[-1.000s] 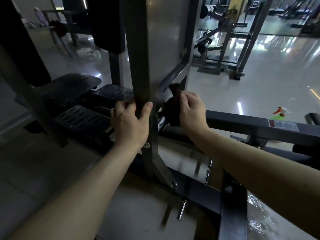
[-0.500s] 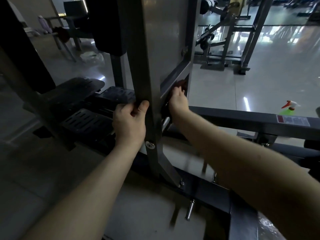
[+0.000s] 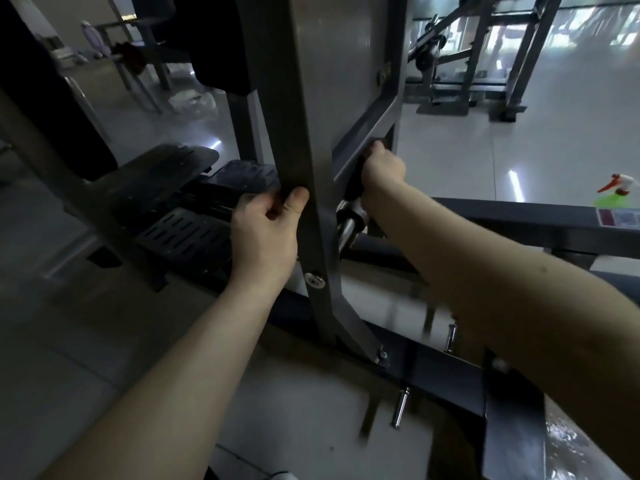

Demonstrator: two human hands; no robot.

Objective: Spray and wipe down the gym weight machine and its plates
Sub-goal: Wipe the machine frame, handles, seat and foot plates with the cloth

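Head view: grey steel machine upright (image 3: 291,133), dark bunched cloth (image 3: 354,180).

single head-worn wide-angle cam, faces forward and down, edges bowed by the lens, very near the weight machine upright (image 3: 294,133), left hand (image 3: 266,233) and right hand (image 3: 382,168) mid-frame, gym floor (image 3: 485,174) and far racks (image 3: 502,64) receding top right

No text can be read; the red sticker (image 3: 618,217) on the dark crossbar (image 3: 512,221) is too blurred.
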